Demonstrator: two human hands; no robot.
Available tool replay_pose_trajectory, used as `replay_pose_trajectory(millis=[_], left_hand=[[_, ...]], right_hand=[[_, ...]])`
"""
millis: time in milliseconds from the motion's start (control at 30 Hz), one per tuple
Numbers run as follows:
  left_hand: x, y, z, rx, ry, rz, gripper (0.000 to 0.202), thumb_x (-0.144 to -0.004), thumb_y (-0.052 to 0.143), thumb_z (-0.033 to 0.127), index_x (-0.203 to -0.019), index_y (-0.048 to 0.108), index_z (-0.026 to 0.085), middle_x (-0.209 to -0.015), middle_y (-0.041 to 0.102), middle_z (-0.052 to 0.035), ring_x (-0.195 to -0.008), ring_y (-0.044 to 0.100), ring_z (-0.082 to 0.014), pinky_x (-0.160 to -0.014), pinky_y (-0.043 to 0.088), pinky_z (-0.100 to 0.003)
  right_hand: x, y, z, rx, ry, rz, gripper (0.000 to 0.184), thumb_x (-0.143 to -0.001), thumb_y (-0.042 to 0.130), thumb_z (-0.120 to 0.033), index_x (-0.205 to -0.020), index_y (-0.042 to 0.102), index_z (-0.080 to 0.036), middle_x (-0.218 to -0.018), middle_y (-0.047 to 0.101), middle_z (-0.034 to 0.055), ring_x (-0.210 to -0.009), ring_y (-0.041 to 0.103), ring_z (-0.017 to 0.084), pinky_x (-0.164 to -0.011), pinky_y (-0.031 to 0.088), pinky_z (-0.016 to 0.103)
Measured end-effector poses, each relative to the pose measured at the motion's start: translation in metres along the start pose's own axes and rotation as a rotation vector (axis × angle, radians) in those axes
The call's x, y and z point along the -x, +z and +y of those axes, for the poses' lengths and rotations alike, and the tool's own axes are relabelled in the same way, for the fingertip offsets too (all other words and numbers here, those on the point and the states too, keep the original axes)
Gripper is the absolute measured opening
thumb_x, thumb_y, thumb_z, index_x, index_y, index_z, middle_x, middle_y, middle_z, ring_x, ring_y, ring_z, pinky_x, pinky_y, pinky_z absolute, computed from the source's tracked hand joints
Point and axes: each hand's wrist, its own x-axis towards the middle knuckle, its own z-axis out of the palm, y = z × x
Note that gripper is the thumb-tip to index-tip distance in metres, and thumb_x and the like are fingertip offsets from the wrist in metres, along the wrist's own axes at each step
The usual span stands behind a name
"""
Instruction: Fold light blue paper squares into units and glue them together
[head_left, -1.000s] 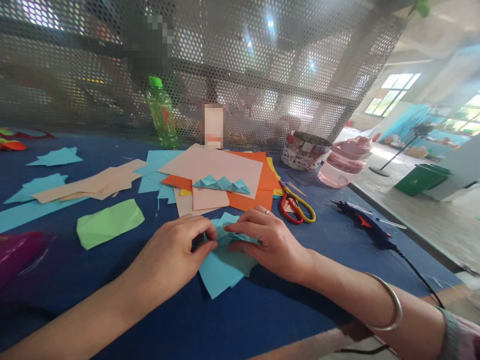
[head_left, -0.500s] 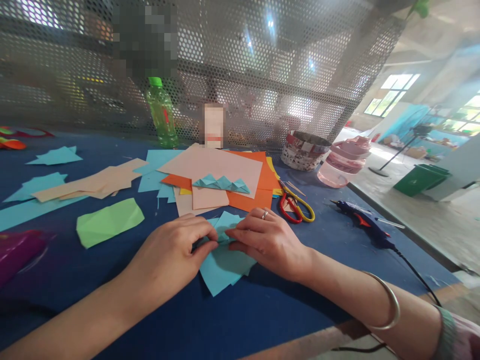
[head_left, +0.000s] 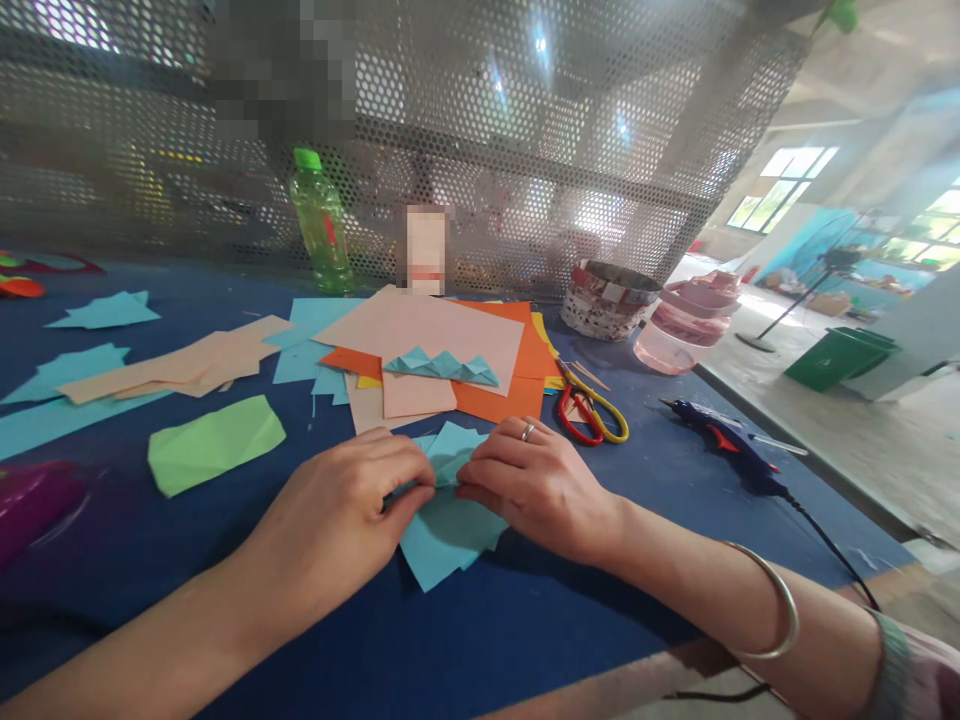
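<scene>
Between my two hands is a piece of folded light-blue paper (head_left: 450, 468), mostly covered by my fingers. My left hand (head_left: 367, 490) pinches its left end, thumb and fingertips pressed together. At its right end my right hand (head_left: 536, 490), wearing a ring, has its fingers closed on the paper. Under them lie several light-blue paper sheets (head_left: 442, 545) on the blue tabletop (head_left: 360, 640). Just beyond, a strip of folded blue paper triangles (head_left: 444, 366) rests on pink paper (head_left: 457, 325).
Scissors (head_left: 592, 405) with red and yellow handles and a glue gun (head_left: 724, 445) lie to the right. Behind them stand a paper-covered pot (head_left: 609, 305) and a pink bottle (head_left: 686, 325). Green paper (head_left: 217, 445) lies left; a green-capped bottle (head_left: 322, 225) stands at the back.
My right fingers have shifted slightly along the folded paper and closed nearer together. My left hand keeps its pinch almost unchanged.
</scene>
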Motion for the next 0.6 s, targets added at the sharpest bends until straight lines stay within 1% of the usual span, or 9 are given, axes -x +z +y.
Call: replay_pose_trajectory(millis=[100, 167, 233, 300, 400, 467, 533, 600], left_hand=[[0.000, 0.001, 0.002, 0.024, -0.006, 0.012, 0.022, -0.097, 0.055, 0.022, -0.079, 0.068, 0.022, -0.078, 0.072, 0.0021, -0.075, 0.069, -0.0167, -0.071, 0.048, -0.030], [0.000, 0.000, 0.004, 0.063, -0.044, 0.016, 0.022, -0.096, 0.055, 0.022, -0.079, 0.068, 0.023, -0.078, 0.072, 0.0026, -0.074, 0.068, -0.0161, -0.071, 0.048, -0.029], [0.000, -0.001, 0.006, 0.124, -0.127, 0.008, 0.020, -0.094, 0.056, 0.025, -0.078, 0.068, 0.024, -0.075, 0.071, 0.0037, -0.069, 0.066, -0.0151, -0.065, 0.046, -0.028], [-0.001, -0.003, 0.009, 0.202, -0.246, -0.015, 0.018, -0.091, 0.061, 0.031, -0.076, 0.068, 0.025, -0.070, 0.070, 0.0046, -0.063, 0.063, -0.0147, -0.059, 0.044, -0.027], [-0.004, -0.004, 0.011, 0.360, -0.406, -0.058, 0.016, -0.087, 0.067, 0.039, -0.079, 0.069, 0.026, -0.070, 0.070, 0.0044, -0.065, 0.063, -0.0156, -0.060, 0.047, -0.025], [-0.005, -0.003, 0.009, 0.488, -0.473, -0.077, 0.018, -0.083, 0.070, 0.043, -0.083, 0.070, 0.025, -0.073, 0.071, 0.0033, -0.069, 0.066, -0.0167, -0.064, 0.051, -0.025], [-0.005, -0.002, 0.007, 0.592, -0.531, -0.104, 0.026, -0.081, 0.071, 0.048, -0.091, 0.073, 0.025, -0.077, 0.074, 0.0014, -0.073, 0.069, -0.0188, -0.068, 0.054, -0.027], [-0.005, -0.001, 0.006, 0.614, -0.568, -0.156, 0.034, -0.081, 0.070, 0.054, -0.098, 0.075, 0.024, -0.083, 0.077, -0.0010, -0.077, 0.070, -0.0212, -0.069, 0.054, -0.029]], right_hand=[[-0.001, 0.000, -0.002, -0.009, 0.023, -0.007, 0.028, -0.109, 0.057, -0.029, -0.090, 0.073, -0.017, -0.087, 0.076, 0.0061, -0.083, 0.064, 0.018, -0.077, 0.051, 0.029], [-0.001, 0.000, -0.003, -0.016, 0.045, 0.002, 0.033, -0.110, 0.053, -0.030, -0.087, 0.070, -0.015, -0.083, 0.074, 0.0067, -0.080, 0.064, 0.018, -0.075, 0.050, 0.029], [-0.001, 0.000, -0.005, -0.030, 0.070, 0.011, 0.035, -0.111, 0.050, -0.031, -0.086, 0.068, -0.014, -0.074, 0.070, 0.0052, -0.071, 0.062, 0.017, -0.069, 0.048, 0.028], [-0.001, 0.000, -0.007, -0.073, 0.107, 0.014, 0.035, -0.112, 0.048, -0.030, -0.087, 0.067, -0.014, -0.068, 0.066, 0.0034, -0.066, 0.060, 0.016, -0.065, 0.045, 0.028], [-0.003, -0.003, -0.010, -0.232, 0.228, -0.006, 0.026, -0.110, 0.052, -0.026, -0.089, 0.064, -0.015, -0.069, 0.065, 0.0012, -0.063, 0.059, 0.013, -0.063, 0.044, 0.024], [-0.004, -0.005, -0.012, -0.369, 0.328, -0.033, 0.019, -0.107, 0.056, -0.021, -0.089, 0.062, -0.017, -0.069, 0.063, -0.0013, -0.061, 0.058, 0.011, -0.061, 0.044, 0.021], [-0.005, -0.007, -0.013, -0.477, 0.400, -0.051, 0.017, -0.104, 0.059, -0.018, -0.087, 0.060, -0.018, -0.068, 0.062, -0.0035, -0.059, 0.057, 0.009, -0.060, 0.043, 0.019], [-0.006, -0.007, -0.014, -0.530, 0.439, -0.053, 0.017, -0.103, 0.061, -0.017, -0.086, 0.059, -0.019, -0.068, 0.061, -0.0043, -0.058, 0.057, 0.008, -0.060, 0.042, 0.018]])
